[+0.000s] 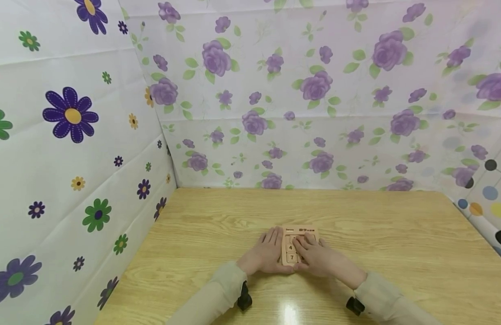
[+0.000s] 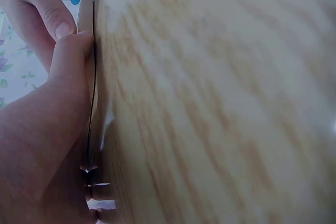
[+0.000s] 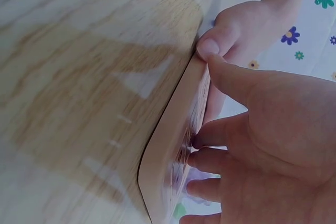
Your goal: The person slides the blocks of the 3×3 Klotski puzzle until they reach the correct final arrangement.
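A wooden number slide puzzle point(image 1: 290, 253) lies flat on the table, with tiles 4 and 7 readable and dark print along its far strip. My left hand point(image 1: 268, 253) rests against its left side, fingers straight and thumb along the near edge. My right hand point(image 1: 321, 258) reaches over the right part, its fingertips touching the tiles and hiding several of them. In the right wrist view, the puzzle's pale side point(image 3: 163, 156) faces the camera, and both thumbs meet at its near edge. The left wrist view shows the left thumb point(image 2: 71, 51) against the puzzle's edge.
The wood-grain table point(image 1: 218, 212) extends around the puzzle. A curtain with purple roses point(image 1: 254, 122) stands behind it, and a flowered sheet point(image 1: 71, 153) hangs at the left. A dotted sheet point(image 1: 487, 212) is at the right. Dark wrist cameras point(image 1: 244, 298) sit below both sleeves.
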A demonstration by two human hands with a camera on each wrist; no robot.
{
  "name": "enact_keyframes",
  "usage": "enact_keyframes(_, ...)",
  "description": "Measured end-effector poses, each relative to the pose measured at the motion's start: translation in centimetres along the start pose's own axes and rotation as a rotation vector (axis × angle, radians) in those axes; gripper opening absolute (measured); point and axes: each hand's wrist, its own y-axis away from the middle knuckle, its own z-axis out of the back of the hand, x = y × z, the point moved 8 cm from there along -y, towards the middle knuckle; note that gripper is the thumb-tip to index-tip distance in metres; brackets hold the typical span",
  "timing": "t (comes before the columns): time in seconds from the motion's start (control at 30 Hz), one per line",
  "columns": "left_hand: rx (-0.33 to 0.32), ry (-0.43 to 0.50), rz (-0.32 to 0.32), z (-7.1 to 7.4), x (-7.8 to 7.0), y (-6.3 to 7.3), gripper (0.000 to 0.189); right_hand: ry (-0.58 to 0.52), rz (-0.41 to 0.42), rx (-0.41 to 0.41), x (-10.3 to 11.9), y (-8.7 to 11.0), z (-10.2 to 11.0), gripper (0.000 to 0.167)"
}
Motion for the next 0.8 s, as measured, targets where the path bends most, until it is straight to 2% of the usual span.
enact_keyframes(0.43, 0.011, 0.011, 0.003, 0.3, -0.1, 0.3, 0.117, -0.010, 0.008, 0.006, 0.7, -0.1, 0.3, 0.077)
enact_keyframes(0.8, 0.003, 0.019, -0.011, 0.0, 0.0, 0.0, 0.119, -0.023, 0.002, -0.001, 1.3, -0.6, 0.2, 0.078)
